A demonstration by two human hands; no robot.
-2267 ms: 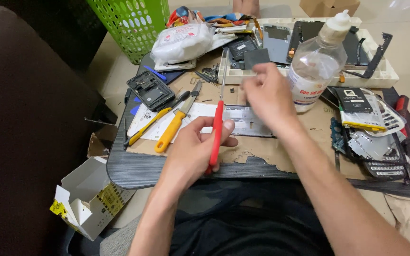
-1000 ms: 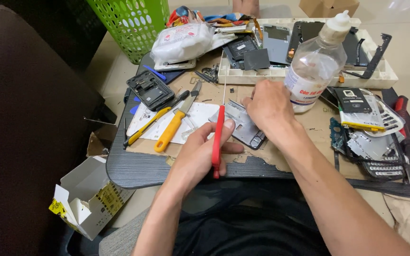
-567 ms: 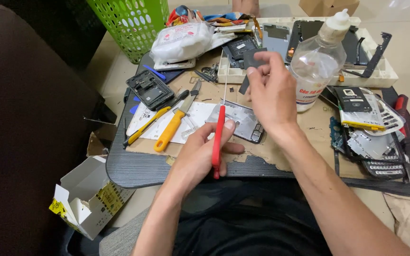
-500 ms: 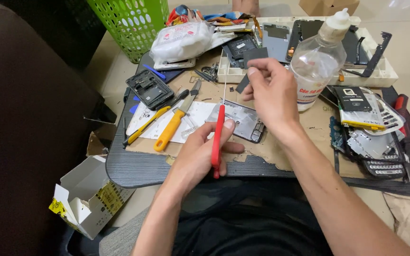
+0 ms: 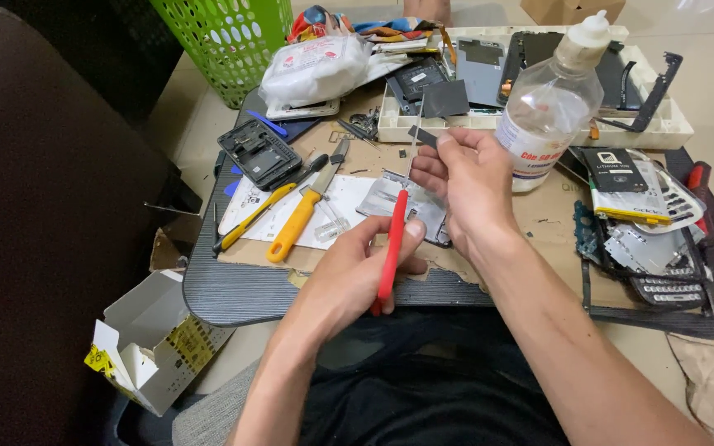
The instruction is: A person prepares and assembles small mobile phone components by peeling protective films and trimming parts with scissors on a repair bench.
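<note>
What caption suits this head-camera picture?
Left hand grips a red-handled screwdriver while right hand pinches a small dark part above a cluttered table.

red-handled screwdriver (image 5: pixel 392 248) upright, small dark grey chip (image 5: pixel 423 136) raised above it.

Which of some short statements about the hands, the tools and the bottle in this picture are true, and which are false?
1. The left hand holds a red-handled screwdriver. True.
2. The right hand grips the clear plastic bottle. False: it pinches a small dark flat part; the bottle stands apart.
3. The yellow-handled tools lie on white paper. True.
4. The green basket sits on the person's lap. False: it stands beyond the board.
</note>
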